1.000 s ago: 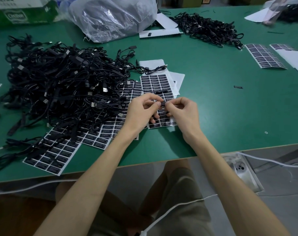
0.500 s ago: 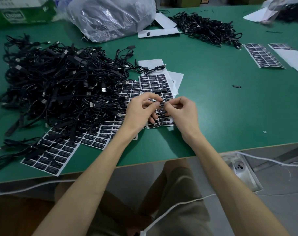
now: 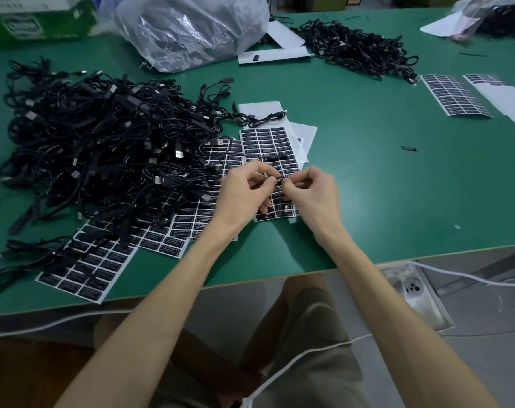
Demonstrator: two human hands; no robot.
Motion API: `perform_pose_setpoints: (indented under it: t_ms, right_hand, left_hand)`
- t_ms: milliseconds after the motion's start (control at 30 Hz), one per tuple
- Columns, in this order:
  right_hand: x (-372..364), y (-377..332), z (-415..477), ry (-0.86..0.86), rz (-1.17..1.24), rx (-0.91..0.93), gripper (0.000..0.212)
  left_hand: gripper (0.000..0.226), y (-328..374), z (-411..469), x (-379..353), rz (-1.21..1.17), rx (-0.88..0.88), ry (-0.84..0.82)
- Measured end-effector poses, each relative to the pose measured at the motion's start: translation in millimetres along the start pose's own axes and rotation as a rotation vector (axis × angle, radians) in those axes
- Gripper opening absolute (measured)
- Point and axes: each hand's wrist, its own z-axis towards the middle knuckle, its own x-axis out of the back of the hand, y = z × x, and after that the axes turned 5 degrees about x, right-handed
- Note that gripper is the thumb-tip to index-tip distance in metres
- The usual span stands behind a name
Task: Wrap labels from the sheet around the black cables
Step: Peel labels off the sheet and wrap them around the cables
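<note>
Green matting covers the workbench (image 3: pixel 397 187) where a seated worker labels cables by hand. Both hands meet just above the label sheet (image 3: pixel 265 142). The left hand (image 3: pixel 244 192) and the right hand (image 3: pixel 312 195) each pinch, thumb against curled forefinger, a short stretch of black cable (image 3: pixel 279 180) held between them, with the other fingers tucked under. The grip looks chosen to keep the cable taut and level so a label can be rolled round it. The label itself is too small to make out, and how far it is wrapped cannot be told. The sheet lies directly beneath the fingertips, apparently so the next label is only a short reach away. To the left, spare sheets (image 3: pixel 85 269) fan out, partly buried under the big heap of black cables (image 3: pixel 103 148). That heap sits beside the left hand and looks like the supply waiting for labels. A smaller heap (image 3: pixel 356 51) lies well apart at the far side, near a clear plastic bag (image 3: pixel 191 28); whether it is finished stock cannot be told. At the far right rest further sheets (image 3: pixel 453 95), and a loose label (image 3: pixel 409 148) lies alone on the mat. Judging by the near heap, most of the job lies ahead.
</note>
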Motion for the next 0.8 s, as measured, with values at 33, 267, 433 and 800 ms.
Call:
perform_pose_setpoints:
  t_ms: [33,267,433,800]
  right_hand:
    - [-0.4,-0.3,-0.1,-0.001,-0.005,0.004,0.012]
    - [2.6,-1.4,-0.6,0.002,0.031,-0.021,0.007]
    - [1.1,-2.7,-1.8,-0.029,0.067,-0.031,0.005]
    - [3.5,-1.1,-0.5,-0.004,0.36,-0.079,0.012]
  left_hand:
    - [0.016,-0.5,0.2,-0.4,0.01,-0.002,0.009]
    - [0.01,-2.0,2.0,-3.1,0.027,0.016,0.033]
    - [0.005,-1.4,2.1,-2.3,-0.004,0.022,0.033]
    - [0.013,-0.1,2.5,1.8,-0.035,-0.006,0.02]
